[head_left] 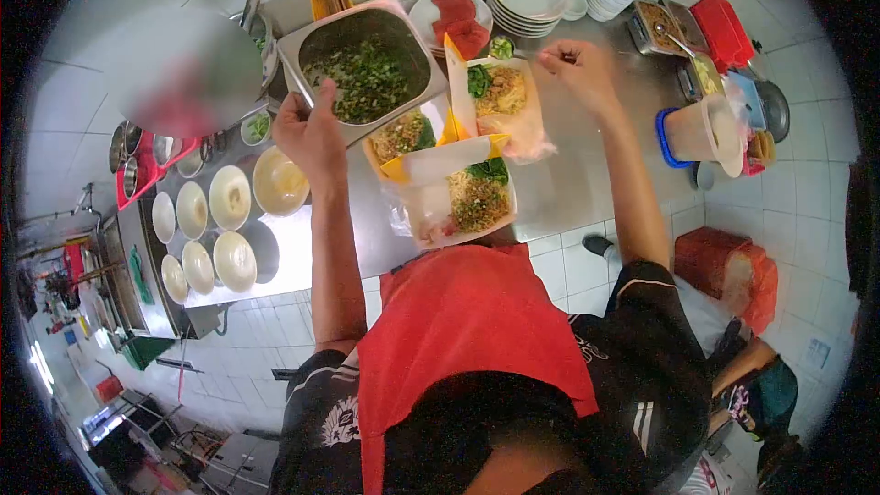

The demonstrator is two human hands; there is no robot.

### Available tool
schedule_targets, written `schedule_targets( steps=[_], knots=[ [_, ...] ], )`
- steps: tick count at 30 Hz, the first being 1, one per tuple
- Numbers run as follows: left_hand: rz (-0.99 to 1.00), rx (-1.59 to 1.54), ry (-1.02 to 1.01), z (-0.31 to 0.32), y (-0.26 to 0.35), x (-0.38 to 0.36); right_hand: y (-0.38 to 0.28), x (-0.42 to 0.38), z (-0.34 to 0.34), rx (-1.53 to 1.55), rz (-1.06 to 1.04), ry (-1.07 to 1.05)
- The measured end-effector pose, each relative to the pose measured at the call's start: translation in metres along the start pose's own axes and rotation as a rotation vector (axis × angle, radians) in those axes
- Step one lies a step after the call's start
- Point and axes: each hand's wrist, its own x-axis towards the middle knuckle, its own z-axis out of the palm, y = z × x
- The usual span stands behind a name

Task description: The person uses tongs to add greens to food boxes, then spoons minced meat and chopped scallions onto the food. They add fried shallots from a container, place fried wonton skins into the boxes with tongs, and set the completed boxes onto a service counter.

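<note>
My left hand point(313, 133) grips the near left edge of a steel pan point(426, 82), its thumb over the rim. Chopped green herbs point(371, 73) lie inside the pan, which is held partly over one takeout box. My right hand point(582, 73) is raised at the upper right of the boxes, fingers pinched; what is between them is too small to make out. Below are three open takeout boxes of noodles: an upper one point(502, 99), a left one point(401, 137) partly under the pan, and a front one point(481, 197) with minced topping and leafy greens.
Several bowls point(229, 197) stand in rows on the left of the steel counter point(587, 179). Stacked plates point(522, 0) and a plate with red pieces point(458, 18) are at the back. A plastic pitcher point(701, 133) and topping trays point(658, 26) sit right. Another person point(765, 394) is lower right.
</note>
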Motion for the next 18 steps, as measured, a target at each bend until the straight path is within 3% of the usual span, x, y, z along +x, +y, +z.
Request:
schedule_targets(
  steps=[8, 18],
  knots=[
    [-0.015, 0.016, 0.016, -0.009, 0.009, -0.006, 0.059, -0.010, 0.043, -0.431, -0.202, 0.213],
    [-0.060, -0.090, 0.025, -0.010, 0.035, -0.026, 0.081, -0.003, 0.032, -0.524, -0.234, 0.277]
  ],
)
